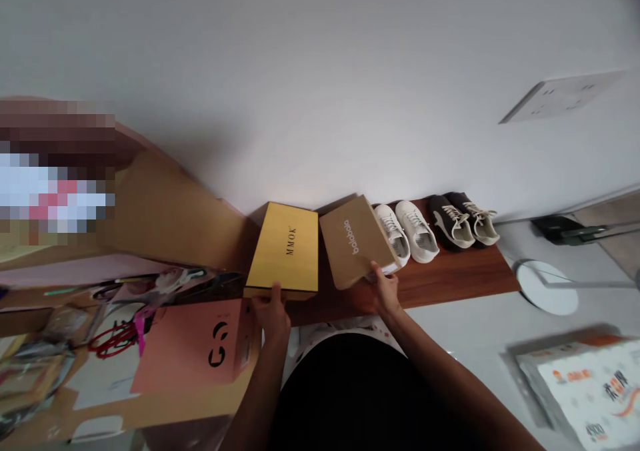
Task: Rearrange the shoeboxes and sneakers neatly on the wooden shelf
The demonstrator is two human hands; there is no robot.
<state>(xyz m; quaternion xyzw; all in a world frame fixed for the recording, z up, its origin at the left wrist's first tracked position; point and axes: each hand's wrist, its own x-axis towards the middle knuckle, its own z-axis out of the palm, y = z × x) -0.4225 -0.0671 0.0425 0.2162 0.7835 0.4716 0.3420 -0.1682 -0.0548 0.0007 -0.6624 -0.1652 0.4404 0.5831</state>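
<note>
My left hand (273,311) grips the near edge of a yellow shoebox (285,247) marked MMOK, thumb on the lid and fingers hidden under the front. A brown shoebox (356,241) lettered balabala is held at its near right corner by my right hand (386,287), thumb on top. This brown box lies turned at an angle, close to a pair of white sneakers (417,231). Farther right stands a pair of black sneakers (453,221) with pale laces. Boxes and shoes are on a dark reddish wooden shelf (460,274) along the wall.
At the left, a pink box (193,347) sits among clutter, including a red cable (117,339) and a large cardboard box (165,217). To the right are a round white base (546,287) on the floor and a wrapped paper pack (585,384). A socket plate (560,97) is on the wall.
</note>
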